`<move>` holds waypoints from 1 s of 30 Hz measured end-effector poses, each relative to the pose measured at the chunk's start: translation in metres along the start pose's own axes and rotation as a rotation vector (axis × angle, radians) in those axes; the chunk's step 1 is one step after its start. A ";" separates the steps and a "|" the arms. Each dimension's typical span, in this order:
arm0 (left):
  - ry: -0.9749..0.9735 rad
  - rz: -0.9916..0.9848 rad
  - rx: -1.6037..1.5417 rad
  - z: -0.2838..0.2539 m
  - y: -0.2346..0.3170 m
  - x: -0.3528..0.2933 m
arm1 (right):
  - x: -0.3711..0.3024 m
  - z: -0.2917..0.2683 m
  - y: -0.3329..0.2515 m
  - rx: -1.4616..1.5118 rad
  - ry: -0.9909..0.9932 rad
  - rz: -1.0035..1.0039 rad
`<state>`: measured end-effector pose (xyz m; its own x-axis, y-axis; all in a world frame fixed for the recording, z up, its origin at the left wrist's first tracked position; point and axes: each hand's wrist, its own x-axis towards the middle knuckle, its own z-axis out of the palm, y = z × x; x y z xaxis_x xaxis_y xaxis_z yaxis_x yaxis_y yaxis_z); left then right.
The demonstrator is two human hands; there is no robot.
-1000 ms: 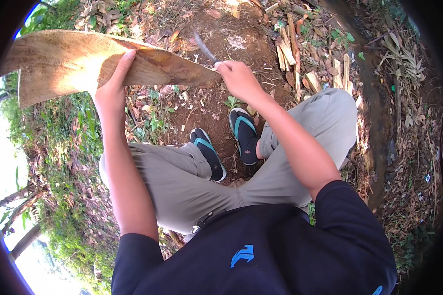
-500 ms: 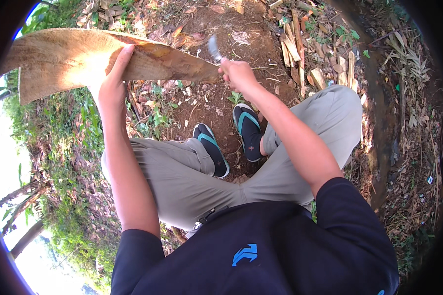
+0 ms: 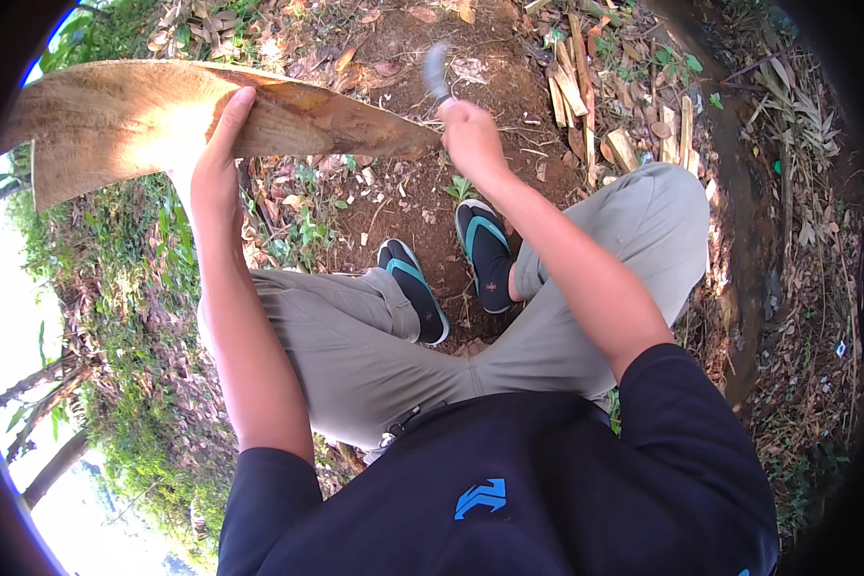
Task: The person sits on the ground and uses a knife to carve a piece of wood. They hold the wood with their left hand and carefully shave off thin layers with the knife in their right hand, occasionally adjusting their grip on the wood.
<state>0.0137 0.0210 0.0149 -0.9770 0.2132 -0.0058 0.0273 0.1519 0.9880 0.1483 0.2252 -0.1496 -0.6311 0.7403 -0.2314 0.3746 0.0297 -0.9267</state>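
A broad, thin, pale-brown wooden board, gently curved in this wide view, extends from beyond the outer side of the left hand to a narrow, darker end just beside the right hand. The left hand grips the board along its near edge: the thumb lies on the visible face, while the fingers are hidden behind it. A bright patch of light falls on the wood beside this thumb.

The right hand is clenched around the handle of a knife with a short, curved, grey metal blade. The blade, blurred, projects forward of the knuckles, apart from the board; whether the right hand touches the board's narrow end cannot be told.

Forward and to the right of the right hand, split lengths of yellowish wood lie on brown, leaf-strewn soil. A small green-leaved plant grows just nearer the body than the right hand. Nearer the body than both hands are black footwear with turquoise straps, grey-beige cloth trousers and a dark navy short-sleeved shirt.
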 end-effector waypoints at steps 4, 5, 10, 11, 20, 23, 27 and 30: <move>-0.013 0.120 0.021 -0.003 -0.004 0.003 | 0.006 -0.013 -0.008 -0.261 -0.446 -0.027; -0.013 0.140 0.011 -0.003 -0.004 0.003 | 0.007 -0.013 -0.009 -0.184 -0.337 0.012; -0.035 0.118 -0.019 0.003 0.001 -0.001 | 0.005 -0.012 -0.003 -0.032 -0.368 0.237; -0.040 0.090 -0.026 0.004 0.003 -0.003 | -0.001 -0.011 -0.007 -0.022 -0.542 0.358; -0.012 0.078 0.001 0.000 0.000 -0.003 | -0.006 -0.009 -0.015 0.016 -0.557 0.355; -0.038 0.131 0.025 -0.002 -0.001 0.000 | -0.007 -0.006 -0.017 0.040 -0.415 0.293; -0.051 0.136 0.063 -0.001 -0.001 0.003 | 0.001 -0.003 0.001 0.229 -0.024 0.190; -0.005 0.096 0.005 -0.002 0.000 -0.004 | -0.009 -0.006 -0.016 0.182 -0.609 0.497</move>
<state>0.0169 0.0184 0.0150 -0.9688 0.2315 0.0883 0.1218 0.1350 0.9833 0.1518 0.2221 -0.1309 -0.6989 0.1408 -0.7012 0.6255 -0.3551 -0.6947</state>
